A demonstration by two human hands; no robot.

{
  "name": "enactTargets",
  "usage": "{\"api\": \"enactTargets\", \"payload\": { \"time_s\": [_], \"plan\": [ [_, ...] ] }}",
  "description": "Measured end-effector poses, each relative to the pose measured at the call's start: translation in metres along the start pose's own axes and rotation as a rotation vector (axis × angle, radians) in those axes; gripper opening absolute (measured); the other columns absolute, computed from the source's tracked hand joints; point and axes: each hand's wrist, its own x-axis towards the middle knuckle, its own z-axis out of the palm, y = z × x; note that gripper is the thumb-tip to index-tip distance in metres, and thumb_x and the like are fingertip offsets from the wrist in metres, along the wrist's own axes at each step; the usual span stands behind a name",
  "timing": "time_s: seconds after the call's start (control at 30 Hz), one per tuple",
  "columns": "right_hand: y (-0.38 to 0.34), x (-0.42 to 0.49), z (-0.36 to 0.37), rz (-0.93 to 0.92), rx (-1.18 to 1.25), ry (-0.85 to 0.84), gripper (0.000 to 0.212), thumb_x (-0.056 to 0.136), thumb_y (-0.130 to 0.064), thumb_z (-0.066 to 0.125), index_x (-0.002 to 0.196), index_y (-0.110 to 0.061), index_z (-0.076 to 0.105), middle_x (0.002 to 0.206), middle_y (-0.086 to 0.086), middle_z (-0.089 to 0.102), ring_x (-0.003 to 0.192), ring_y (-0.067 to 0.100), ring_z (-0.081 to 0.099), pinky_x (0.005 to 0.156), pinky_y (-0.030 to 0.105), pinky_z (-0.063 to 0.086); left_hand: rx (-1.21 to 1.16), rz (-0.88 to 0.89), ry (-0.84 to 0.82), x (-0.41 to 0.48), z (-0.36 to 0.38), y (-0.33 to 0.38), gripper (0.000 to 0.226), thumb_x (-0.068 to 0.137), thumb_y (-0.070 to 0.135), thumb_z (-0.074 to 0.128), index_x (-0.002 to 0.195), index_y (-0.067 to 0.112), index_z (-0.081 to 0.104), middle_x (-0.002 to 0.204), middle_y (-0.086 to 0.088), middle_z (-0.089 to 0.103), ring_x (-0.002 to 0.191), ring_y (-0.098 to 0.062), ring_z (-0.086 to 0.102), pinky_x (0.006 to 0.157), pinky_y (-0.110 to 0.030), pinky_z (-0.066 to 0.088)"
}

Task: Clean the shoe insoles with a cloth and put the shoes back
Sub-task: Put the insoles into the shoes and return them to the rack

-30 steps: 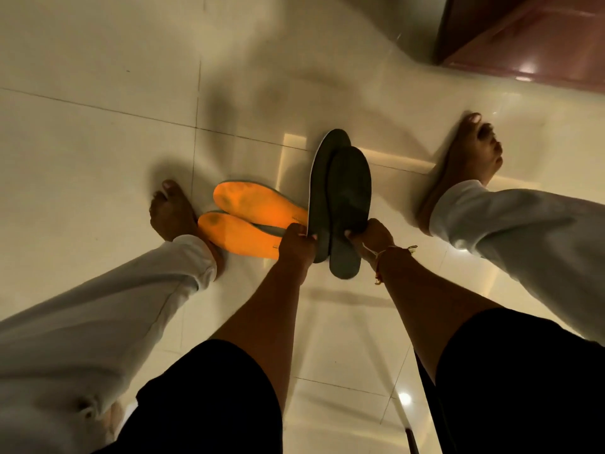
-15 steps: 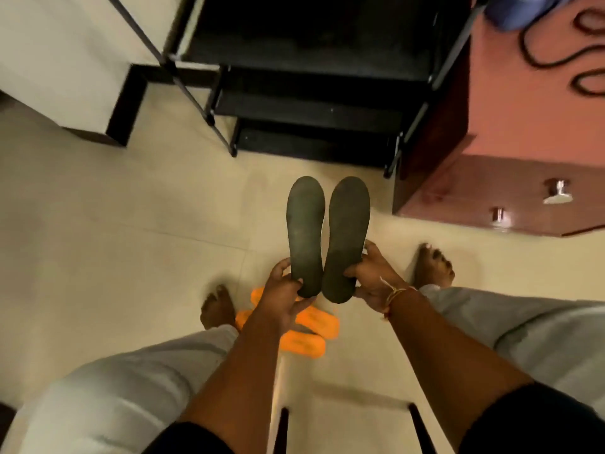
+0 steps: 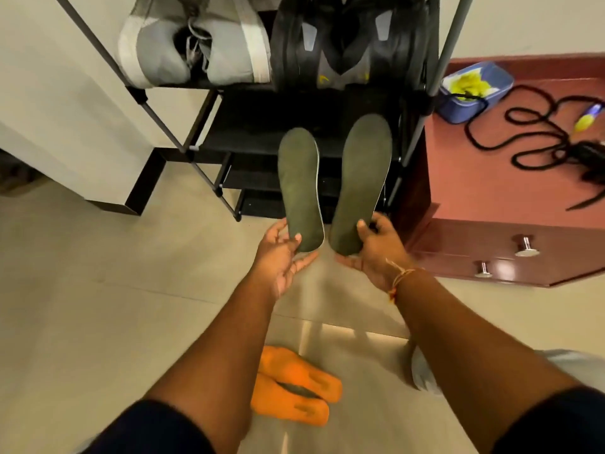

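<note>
I hold two dark green insoles upright in front of a black shoe rack [image 3: 226, 126]. My left hand [image 3: 281, 257] pinches the heel of the left insole [image 3: 299, 185]. My right hand [image 3: 376, 247], with a thread bracelet at the wrist, grips the heel of the right insole [image 3: 363, 178]. The two insoles are apart, toes pointing up. A grey pair of shoes [image 3: 193, 44] and a black pair of shoes [image 3: 347, 37] stand on the rack's top shelf. Two orange insoles [image 3: 294, 388] lie side by side on the floor between my arms. No cloth is in view.
A red-brown cabinet [image 3: 491, 178] with metal drawer knobs stands right of the rack; on it lie a blue box [image 3: 474, 90], a black cord [image 3: 537, 132] and a pen. A white wall panel [image 3: 65, 109] with dark trim is at left. The floor is pale tile.
My view has tilted up from the floor to the shoe rack. Both hands have lifted the dark insoles higher and drawn them apart; the orange insoles stay on the floor.
</note>
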Motion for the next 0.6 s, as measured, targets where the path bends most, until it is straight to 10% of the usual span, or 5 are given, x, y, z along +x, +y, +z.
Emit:
{"api": "enactTargets", "payload": {
  "time_s": [0.23,0.6],
  "plan": [
    [-0.084,0.088,0.021,-0.050,0.021,0.036,0.046,0.097,0.006,0.044,0.130,-0.025,0.048,0.116,0.008,0.065,0.100,0.030,0.067,0.073,0.045,0.059,0.200,0.119,-0.080,0.086,0.067,0.065,0.040,0.102,-0.001,0.046,0.140,0.013,0.044,0.115,-0.003,0.069,0.106,-0.028,0.069,0.074,-0.042,0.061],
    [-0.081,0.150,0.007,-0.162,-0.051,0.236,0.030,0.086,0.006,0.065,0.108,-0.013,0.058,0.112,0.017,0.067,0.096,0.033,0.068,0.074,0.046,0.060,0.316,0.179,0.057,0.165,0.095,0.064,0.045,0.095,-0.004,0.059,0.136,0.010,0.046,0.126,-0.017,0.061,0.105,-0.030,0.067,0.070,-0.037,0.062]
  ]
}}
